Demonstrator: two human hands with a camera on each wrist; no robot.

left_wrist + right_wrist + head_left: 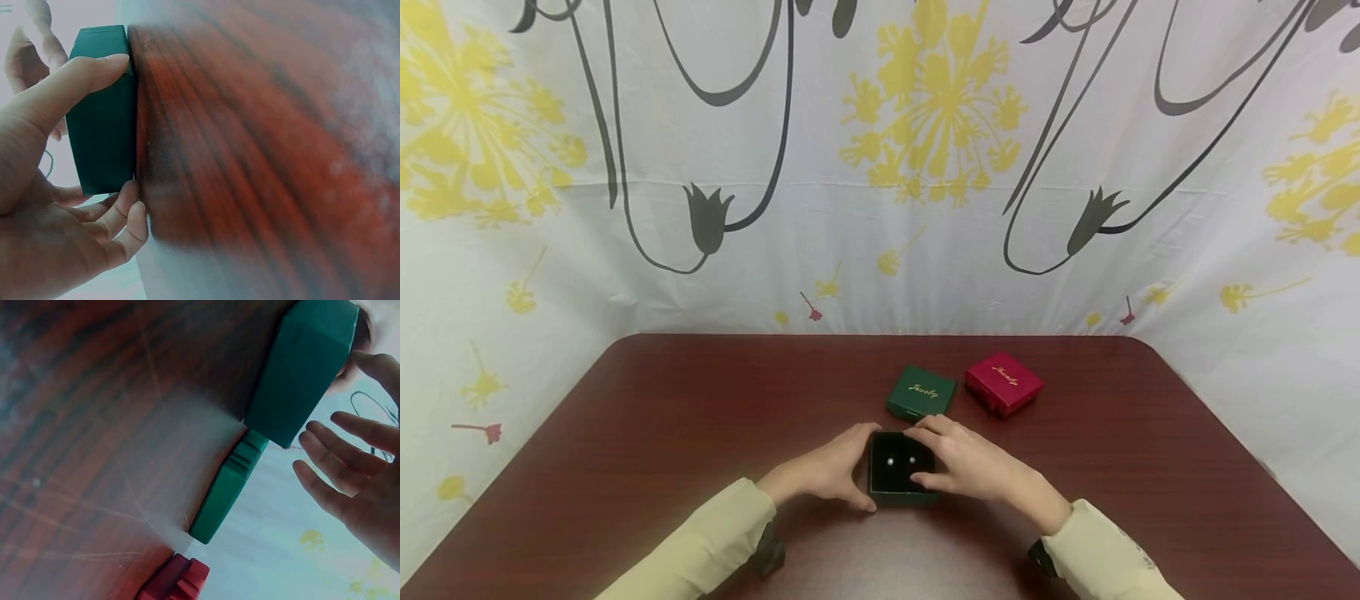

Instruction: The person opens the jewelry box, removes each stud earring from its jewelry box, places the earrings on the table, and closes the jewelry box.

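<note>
A dark green jewelry box (904, 498) sits uncovered on the table, with a black insert (891, 479) inside. Two small white pearl-like studs (891, 462) stand on that insert. My left hand (831, 467) grips the box from the left, its thumb on the near side and fingers round the far side. My right hand (973, 462) reaches over the box's right part, thumb near the right stud and fingers by the far rim. In the right wrist view its fingers (337, 459) look spread and loosely bent, and I see nothing held.
Just behind the box lies a flat green lid-like piece (921, 392) with gold lettering. To its right is a red jewelry box or lid (1004, 383) with similar lettering. The brown wooden table (715, 400) meets a patterned curtain (820, 250) at the back.
</note>
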